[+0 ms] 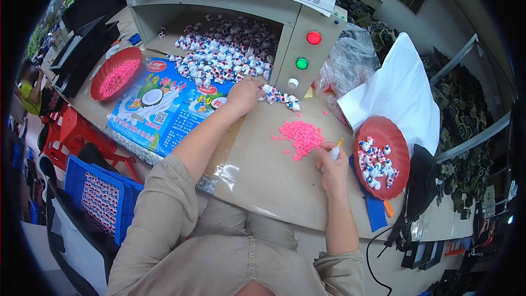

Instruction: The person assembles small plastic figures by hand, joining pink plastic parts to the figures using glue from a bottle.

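Note:
My left hand (245,96) reaches to the front of the grey box, its fingers curled beside a short row of small white, blue and red figurines (283,98). What lies between those fingertips is hidden. My right hand (334,171) grips a small white squeeze bottle (335,152) whose thin yellow tip points up. Just left of it, small pink pieces (300,138) are spread in a loose heap on the table. A large pile of similar figurines (219,57) fills the box's opening and spills onto a blue printed sheet (145,107).
At the right, a red scalloped plate (405,156) holds several figurines. Another red plate (97,94) at the left holds pink pieces. The grey box (285,57) carries red and green buttons. Blue trays (123,204) stand lower left; clear plastic (353,55) and white sheeting (405,93) lie right.

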